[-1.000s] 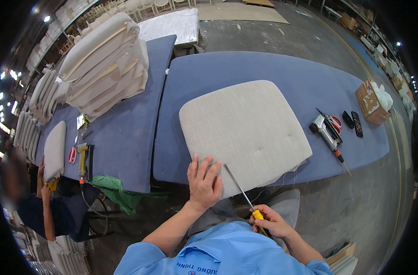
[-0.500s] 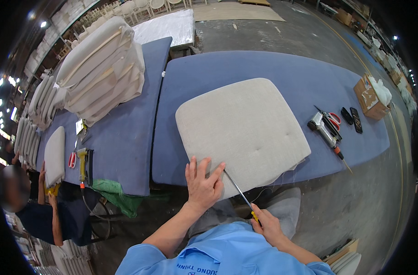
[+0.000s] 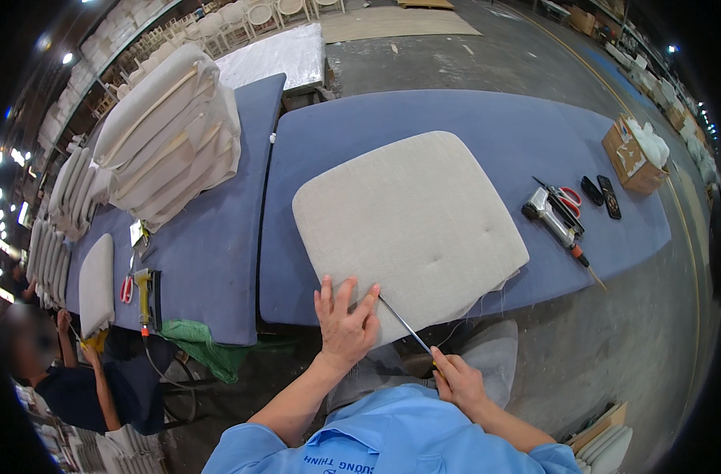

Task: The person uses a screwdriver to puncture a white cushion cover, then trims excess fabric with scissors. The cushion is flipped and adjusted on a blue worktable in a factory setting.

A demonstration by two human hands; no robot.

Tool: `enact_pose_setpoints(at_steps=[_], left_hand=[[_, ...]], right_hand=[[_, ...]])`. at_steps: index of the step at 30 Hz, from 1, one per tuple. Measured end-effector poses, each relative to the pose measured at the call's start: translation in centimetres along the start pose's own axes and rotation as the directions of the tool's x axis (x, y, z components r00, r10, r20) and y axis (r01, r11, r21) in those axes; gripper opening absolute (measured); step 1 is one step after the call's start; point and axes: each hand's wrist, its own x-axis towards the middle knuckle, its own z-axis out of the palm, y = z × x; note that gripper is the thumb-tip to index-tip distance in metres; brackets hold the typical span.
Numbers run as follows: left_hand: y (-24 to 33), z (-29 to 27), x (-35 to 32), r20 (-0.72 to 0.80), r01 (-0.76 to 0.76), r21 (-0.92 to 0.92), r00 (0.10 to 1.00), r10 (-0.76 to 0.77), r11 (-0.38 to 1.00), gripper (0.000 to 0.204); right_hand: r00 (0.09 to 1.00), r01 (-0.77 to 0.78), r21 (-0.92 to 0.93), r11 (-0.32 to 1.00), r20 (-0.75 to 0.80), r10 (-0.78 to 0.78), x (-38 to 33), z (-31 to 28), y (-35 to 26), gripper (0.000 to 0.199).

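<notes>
Right of the grey pneumatic staple gun [image 3: 551, 215]: red-handled scissors [image 3: 568, 197], two black remotes [image 3: 600, 193], open brown cardboard box [image 3: 627, 158]. Far left: stacked beige cushions [image 3: 171, 142].

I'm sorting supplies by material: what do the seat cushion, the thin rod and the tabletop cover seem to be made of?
Seat cushion: beige woven fabric over soft padding, judging by its matte weave and dimples. Thin rod, held by the right hand: probably bare metal, since it glints. Tabletop cover: blue matte cloth or felt, probably.
</notes>
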Motion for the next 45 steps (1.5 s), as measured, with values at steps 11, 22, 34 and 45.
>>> enact_pose_setpoints(at_steps=[11,22,34,45], left_hand=[[0.0,0.2,-0.3,-0.074,-0.054,-0.014,0.996,0.053,0.998,0.044],[0.0,-0.6,0.6,0.033,0.05,-0.027,0.998,-0.049,0.998,0.046],[-0.3,-0.4,0.2,0.038,0.079,-0.076,0.996,-0.076,0.994,0.048],[-0.2,-0.4,0.2,0.05,0.116,-0.119,0.993,-0.111,0.986,0.049]], right_hand=[[0.996,0.069,-0.055,0.996,-0.058,-0.072,0.2,0.6,1.4,0.056],[0.683,-0.683,0.61,-0.402,0.728,-0.055,1.9,-2.8,0.8,0.046],[0.725,-0.667,0.742,0.069,0.624,0.291,0.1,-2.5,-1.7,0.049],[0.797,-0.601,0.557,0.573,0.474,0.375,1.5,-5.4,-3.6,0.05]])
